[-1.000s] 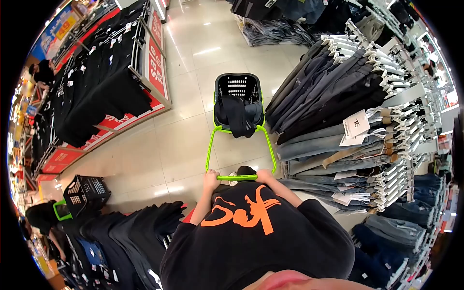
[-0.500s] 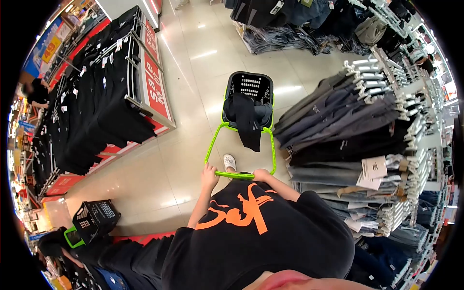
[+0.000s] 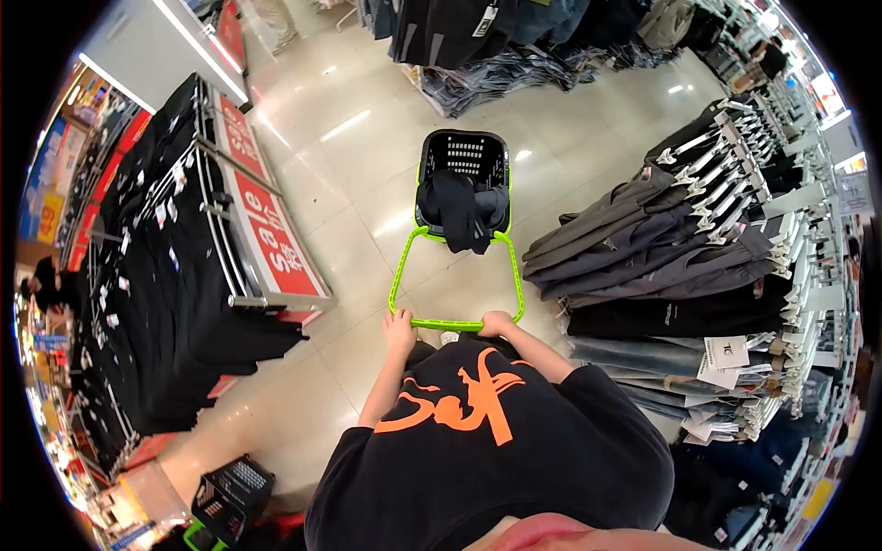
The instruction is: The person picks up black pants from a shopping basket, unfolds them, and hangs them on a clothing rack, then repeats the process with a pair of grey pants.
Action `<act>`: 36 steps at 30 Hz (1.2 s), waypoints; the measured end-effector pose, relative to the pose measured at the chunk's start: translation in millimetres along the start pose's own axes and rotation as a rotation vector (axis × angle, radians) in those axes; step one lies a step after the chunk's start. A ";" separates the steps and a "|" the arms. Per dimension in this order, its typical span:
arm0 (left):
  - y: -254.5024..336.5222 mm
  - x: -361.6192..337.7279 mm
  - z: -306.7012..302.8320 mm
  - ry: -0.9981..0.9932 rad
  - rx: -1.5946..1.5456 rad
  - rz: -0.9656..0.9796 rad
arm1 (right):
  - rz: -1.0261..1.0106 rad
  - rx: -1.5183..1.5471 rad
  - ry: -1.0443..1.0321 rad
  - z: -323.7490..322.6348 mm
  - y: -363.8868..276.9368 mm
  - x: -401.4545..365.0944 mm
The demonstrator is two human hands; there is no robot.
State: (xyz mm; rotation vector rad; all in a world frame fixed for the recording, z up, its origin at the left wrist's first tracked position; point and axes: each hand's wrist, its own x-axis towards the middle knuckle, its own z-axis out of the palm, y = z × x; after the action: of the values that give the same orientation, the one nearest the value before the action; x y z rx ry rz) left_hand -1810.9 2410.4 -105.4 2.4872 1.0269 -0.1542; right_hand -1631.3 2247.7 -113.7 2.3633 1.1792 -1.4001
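Both my hands are closed on the bright green handle of a black rolling shopping basket. My left hand grips its left corner, and my right hand wraps the bar near the right corner. The basket stands on the floor in front of me, with the handle frame reaching back toward my body. Dark clothing lies bunched inside, and part of it hangs over the near rim. The fingers' undersides are hidden from above.
Trousers on hangers crowd close on the right. On the left runs a rack of black garments with a red sale sign. A jeans display stands ahead. Another black basket sits at lower left. Someone's legs show far ahead.
The displays have shifted and turned in view as I move forward with the basket. The jeans display is nearer. Both hands keep their grip, and the dark clothing hangs less far over the rim.
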 end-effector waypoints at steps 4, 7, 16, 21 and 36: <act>-21.4 42.1 -19.5 -0.025 -0.115 0.074 | -0.016 0.103 -0.040 -16.5 -18.5 20.1; -36.5 75.6 -36.0 0.044 -0.230 0.129 | 0.024 0.197 -0.063 -23.3 -37.8 44.6; -91.4 250.1 -84.6 0.006 -0.231 0.380 | 0.108 0.431 0.040 -102.7 -105.2 127.0; -87.6 338.4 -101.2 0.031 -0.113 0.502 | 0.237 0.525 0.162 -172.1 -130.8 146.0; -2.8 486.3 -100.6 -0.161 -0.169 0.415 | 0.125 0.696 0.028 -247.5 -28.8 271.0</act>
State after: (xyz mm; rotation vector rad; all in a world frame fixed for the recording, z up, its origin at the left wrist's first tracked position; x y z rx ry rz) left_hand -1470.3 2769.6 -145.1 2.4257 0.4262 -0.1292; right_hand -1414.9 2536.7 -185.6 2.8221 0.5765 -1.9730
